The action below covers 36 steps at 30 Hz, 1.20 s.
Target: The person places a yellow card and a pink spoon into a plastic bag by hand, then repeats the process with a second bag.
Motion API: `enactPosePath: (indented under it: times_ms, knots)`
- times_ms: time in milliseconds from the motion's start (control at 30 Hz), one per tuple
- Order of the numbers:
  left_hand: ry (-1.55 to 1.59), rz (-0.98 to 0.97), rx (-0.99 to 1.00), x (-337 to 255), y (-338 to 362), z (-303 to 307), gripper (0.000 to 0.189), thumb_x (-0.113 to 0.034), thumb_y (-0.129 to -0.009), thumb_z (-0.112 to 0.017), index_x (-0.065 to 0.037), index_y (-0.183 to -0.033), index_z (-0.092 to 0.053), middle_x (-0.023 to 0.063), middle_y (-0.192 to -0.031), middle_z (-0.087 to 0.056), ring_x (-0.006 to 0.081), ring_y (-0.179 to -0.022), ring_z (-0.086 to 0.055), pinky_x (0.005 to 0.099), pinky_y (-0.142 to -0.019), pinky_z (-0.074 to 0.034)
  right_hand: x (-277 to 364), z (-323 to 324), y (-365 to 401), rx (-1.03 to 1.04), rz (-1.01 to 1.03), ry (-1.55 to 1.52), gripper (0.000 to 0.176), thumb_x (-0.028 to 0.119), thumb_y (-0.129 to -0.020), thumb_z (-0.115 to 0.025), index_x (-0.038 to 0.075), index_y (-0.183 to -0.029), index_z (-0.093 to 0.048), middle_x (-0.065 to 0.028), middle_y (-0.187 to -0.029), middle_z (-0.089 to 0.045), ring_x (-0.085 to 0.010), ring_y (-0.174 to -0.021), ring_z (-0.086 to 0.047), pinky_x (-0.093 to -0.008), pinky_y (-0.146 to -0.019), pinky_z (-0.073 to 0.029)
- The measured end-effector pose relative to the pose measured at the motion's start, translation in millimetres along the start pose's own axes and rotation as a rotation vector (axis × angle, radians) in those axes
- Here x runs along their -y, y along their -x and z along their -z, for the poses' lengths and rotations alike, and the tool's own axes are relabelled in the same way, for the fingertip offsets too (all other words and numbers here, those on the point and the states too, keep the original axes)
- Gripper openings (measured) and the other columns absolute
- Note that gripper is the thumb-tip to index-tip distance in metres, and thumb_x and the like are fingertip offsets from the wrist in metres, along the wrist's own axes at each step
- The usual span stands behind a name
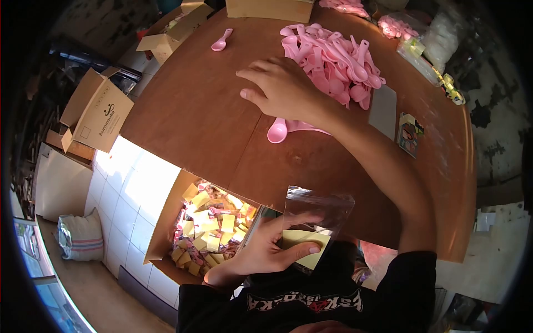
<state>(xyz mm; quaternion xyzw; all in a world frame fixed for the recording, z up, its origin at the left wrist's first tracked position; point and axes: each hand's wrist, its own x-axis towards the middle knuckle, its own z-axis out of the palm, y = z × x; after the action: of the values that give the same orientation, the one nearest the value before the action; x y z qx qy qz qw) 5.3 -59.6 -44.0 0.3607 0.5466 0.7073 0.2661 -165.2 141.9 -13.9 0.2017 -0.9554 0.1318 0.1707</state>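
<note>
My left hand [266, 247] is closed on a clear plastic bag [316, 208] with a yellow card [302, 241] inside, low at the table's front edge. Its thumb presses on the card and the bag's mouth points up. Over the table, my right hand [283, 89] is held out with thumb and fingers apart, and nothing shows in it. Just below it lies a pink measuring spoon [277, 131], its handle partly behind my forearm. A heap of pink spoons [336, 64] is beyond my right wrist. One lone pink spoon [221, 41] rests farther back.
A carton [161, 222] full of bagged spoons and yellow cards stands left of my left hand, below the table [189, 122]. Other cardboard boxes [102, 114] are at the left. On the right lie a pale flat strip [383, 111], small printed cards [409, 136] and plastic bags [441, 39].
</note>
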Motion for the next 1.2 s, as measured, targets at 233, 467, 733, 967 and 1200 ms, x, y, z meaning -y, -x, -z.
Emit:
enactPosePath:
  times_ms: [233, 467, 733, 967, 1200]
  knots:
    - [-0.064, 0.015, -0.072, -6.4, 8.5, 10.1, 0.046, -0.006, -0.082, -0.075, -0.001, -0.125, -0.057, 0.0098, -0.114, -0.067, 0.0121, -0.1, -0.063, 0.0259, -0.086, -0.049, -32.8, -42.7, -113.7, 0.107, -0.072, 0.112, 0.045, 0.012, -0.086, -0.051, 0.016, -0.131, -0.054, -0.0092, -0.139, -0.045, -0.0267, -0.137, -0.03, -0.0533, -0.107, -0.031]
    - [-0.002, 0.015, -0.075, -1.8, 8.6, 15.6, 0.049, -0.005, -0.082, -0.075, -0.001, -0.127, -0.056, 0.0103, -0.114, -0.066, 0.0119, -0.1, -0.063, 0.0255, -0.087, -0.049, -43.1, -54.7, -126.7, 0.204, -0.123, 0.163, 0.037, 0.013, -0.086, -0.053, 0.007, -0.122, -0.061, -0.0087, -0.14, -0.046, -0.0258, -0.138, -0.031, -0.0534, -0.11, -0.027]
    - [0.044, -0.042, -0.057, 3.0, 4.4, 9.0, 0.046, -0.003, -0.08, -0.076, -0.001, -0.122, -0.058, 0.0129, -0.115, -0.066, 0.0167, -0.101, -0.065, 0.0279, -0.088, -0.05, -13.9, 114.3, 52.6, -0.194, -0.215, -0.788, 0.027, 0.001, -0.084, -0.062, 0.0, -0.11, -0.056, -0.0074, -0.097, -0.064, -0.0114, -0.08, -0.064, -0.0247, -0.069, -0.051]
    - [-0.054, -0.092, 0.103, 3.1, -19.7, -22.6, 0.046, -0.003, -0.082, -0.074, 0.0, -0.123, -0.056, 0.0126, -0.114, -0.066, 0.0156, -0.1, -0.065, 0.0273, -0.087, -0.05, -12.8, 153.3, 211.4, 0.372, -0.577, -0.763, 0.039, -0.009, -0.085, -0.059, -0.002, -0.122, -0.049, -0.0119, -0.106, -0.06, -0.0158, -0.093, -0.065, -0.0256, -0.081, -0.051]
    - [0.001, 0.046, 0.155, 6.2, -32.0, -64.1, 0.047, -0.001, -0.085, -0.071, 0.0, -0.128, -0.052, 0.0091, -0.108, -0.067, 0.0098, -0.095, -0.063, 0.0232, -0.082, -0.049, -35.0, 132.3, 261.1, 0.254, -0.349, -0.573, 0.035, -0.001, -0.084, -0.063, 0.001, -0.119, -0.059, -0.0088, -0.112, -0.061, -0.0202, -0.106, -0.058, -0.0326, -0.092, -0.046]
